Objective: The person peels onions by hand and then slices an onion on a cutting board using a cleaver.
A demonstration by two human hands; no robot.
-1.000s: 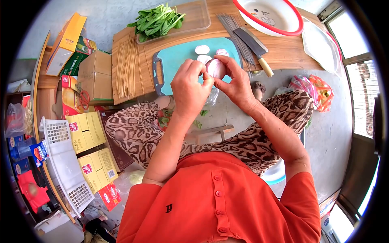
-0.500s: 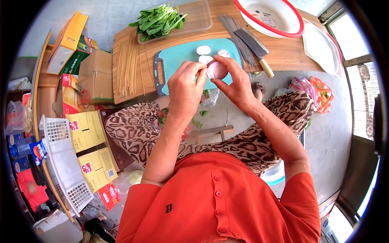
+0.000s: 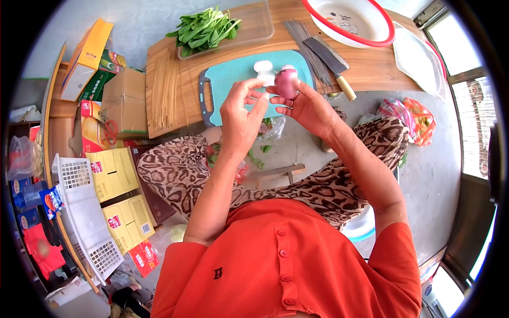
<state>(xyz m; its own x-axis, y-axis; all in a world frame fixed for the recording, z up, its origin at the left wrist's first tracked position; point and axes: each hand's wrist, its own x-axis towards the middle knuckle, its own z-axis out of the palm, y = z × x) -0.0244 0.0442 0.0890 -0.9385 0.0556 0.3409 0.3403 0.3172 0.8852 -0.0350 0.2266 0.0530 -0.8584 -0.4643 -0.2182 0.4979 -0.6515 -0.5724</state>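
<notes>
My right hand holds a purple-skinned onion piece between thumb and fingers, its skin side facing up, over the teal cutting board. Just left of it is my left hand, thumb and fingers apart, with nothing visible in it. White onion slices lie on the board beyond my hands, and more pale pieces are partly hidden behind the held onion. To the board's right, a cleaver with a wooden handle rests beside thin metal skewers.
Green leafy vegetables fill part of a clear tray at the back. Wooden skewers lie on the table's left. A red-rimmed white basin and a white lid are at the right. Boxes stand left.
The onion in my right hand has turned from its pale cut face to its purple skin. My left hand has let go, and its fingers have spread.
</notes>
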